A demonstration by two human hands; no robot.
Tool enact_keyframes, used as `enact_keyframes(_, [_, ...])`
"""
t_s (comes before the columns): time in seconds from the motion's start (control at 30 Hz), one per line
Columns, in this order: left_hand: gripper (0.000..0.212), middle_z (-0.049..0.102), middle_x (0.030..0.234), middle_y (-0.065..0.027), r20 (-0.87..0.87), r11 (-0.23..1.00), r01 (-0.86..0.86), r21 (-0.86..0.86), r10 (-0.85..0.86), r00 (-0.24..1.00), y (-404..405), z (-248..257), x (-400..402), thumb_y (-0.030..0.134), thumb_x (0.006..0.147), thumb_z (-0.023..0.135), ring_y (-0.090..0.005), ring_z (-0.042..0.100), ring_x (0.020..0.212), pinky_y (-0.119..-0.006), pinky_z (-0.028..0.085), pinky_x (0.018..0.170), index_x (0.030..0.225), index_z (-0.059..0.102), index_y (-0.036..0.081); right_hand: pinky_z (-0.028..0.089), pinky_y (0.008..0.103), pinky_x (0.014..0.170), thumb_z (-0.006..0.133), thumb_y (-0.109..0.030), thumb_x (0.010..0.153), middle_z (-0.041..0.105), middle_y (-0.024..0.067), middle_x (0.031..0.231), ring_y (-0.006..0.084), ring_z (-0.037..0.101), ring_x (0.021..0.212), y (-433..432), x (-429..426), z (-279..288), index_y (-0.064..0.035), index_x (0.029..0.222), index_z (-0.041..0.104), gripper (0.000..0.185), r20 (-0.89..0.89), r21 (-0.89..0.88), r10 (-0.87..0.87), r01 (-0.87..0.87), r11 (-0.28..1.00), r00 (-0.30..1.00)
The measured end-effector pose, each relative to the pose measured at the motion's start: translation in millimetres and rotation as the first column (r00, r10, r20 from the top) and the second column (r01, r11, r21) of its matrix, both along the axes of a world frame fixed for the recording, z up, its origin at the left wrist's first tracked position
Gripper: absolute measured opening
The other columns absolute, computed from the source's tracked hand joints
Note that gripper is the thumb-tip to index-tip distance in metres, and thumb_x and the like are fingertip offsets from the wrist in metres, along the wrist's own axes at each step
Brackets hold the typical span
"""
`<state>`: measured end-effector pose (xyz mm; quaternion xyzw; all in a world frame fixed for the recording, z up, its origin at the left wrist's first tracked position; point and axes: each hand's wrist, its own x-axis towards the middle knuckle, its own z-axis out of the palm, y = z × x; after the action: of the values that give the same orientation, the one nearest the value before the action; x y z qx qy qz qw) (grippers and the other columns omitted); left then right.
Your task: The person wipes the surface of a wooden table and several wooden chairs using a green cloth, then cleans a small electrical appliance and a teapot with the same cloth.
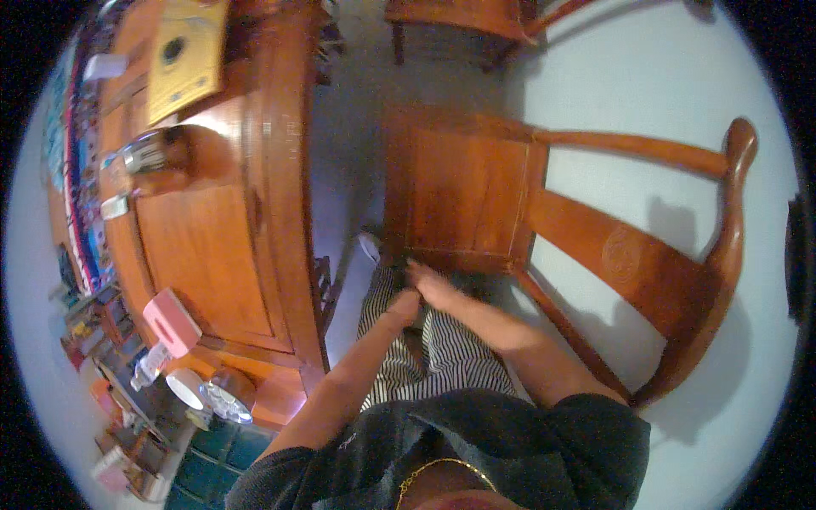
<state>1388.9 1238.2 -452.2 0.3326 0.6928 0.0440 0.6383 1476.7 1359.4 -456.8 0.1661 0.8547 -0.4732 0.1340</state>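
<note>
My left hand (405, 306) and my right hand (430, 285) are close together in front of my striped trousers (452, 350), near the front corner of a wooden chair's seat (465, 191). Both are blurred, and their fingers are partly hidden. Whether anything is between them cannot be told; a dark patch lies just beyond the fingertips. The chair's carved backrest (618, 255) is at the right, by the pale wall.
A wooden table (197, 261) along the left bears a yellow board (188, 57), a glass vessel (150, 156), a pink tissue box (172, 322), a plastic bottle (150, 366) and a white round dish (185, 389). Another wooden chair (459, 16) stands at the top.
</note>
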Motion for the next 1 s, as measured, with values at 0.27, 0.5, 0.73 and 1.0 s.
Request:
enact_keyframes(0.27, [0.031,0.067,0.1,-0.0203,-0.382,0.855,-0.024,0.519,0.257,0.888,57,241,-125,-0.003,0.085,0.055,-0.041,0.068,0.091,-0.049,0.056,0.077,0.116,0.059,0.001,0.049,0.0445,0.1,0.052,-0.001,0.094,0.067,0.0222,0.118,0.0382,0.063,0.115,84,-95,171,-0.0007,0.115,0.067,0.026,0.057,-0.079,-0.413,0.417,0.906,0.909])
enact_keyframes(0.5, [0.057,0.057,0.135,-0.0162,-0.747,0.825,0.009,0.565,0.506,0.431,11,347,-244,0.01,0.079,0.073,-0.0359,0.051,0.129,-0.051,0.04,0.107,0.133,0.057,0.006,0.039,0.0513,0.112,0.062,-0.02,0.098,0.043,0.0262,0.149,0.0462,0.041,0.138,99,-304,325,-0.0021,0.139,0.051,0.046,-0.275,0.45,-0.013,0.141,0.882,0.961])
enact_keyframes(0.73, [0.082,0.033,0.162,-0.019,-0.707,0.844,-0.223,0.488,0.532,0.466,-49,253,-246,0.028,0.086,0.077,-0.0365,0.028,0.152,-0.057,0.027,0.121,0.152,0.036,-0.001,0.012,0.0571,0.125,0.061,-0.033,0.099,0.01,0.033,0.164,0.0477,0.005,0.155,-24,-378,235,0.0085,0.155,0.025,0.078,-0.139,0.532,0.087,0.0,0.847,0.986])
enact_keyframes(1.0, [0.067,0.029,0.164,-0.02,-0.724,0.701,-0.421,0.576,0.676,0.137,-90,224,-321,0.036,0.1,0.058,-0.0363,0.023,0.154,-0.064,0.019,0.121,0.155,0.036,0.004,0.019,0.0565,0.124,0.056,-0.024,0.099,0.023,0.028,0.163,0.0445,0.016,0.153,-82,-521,210,0.0077,0.148,0.04,0.06,-0.34,0.562,0.72,-0.483,0.671,0.605])
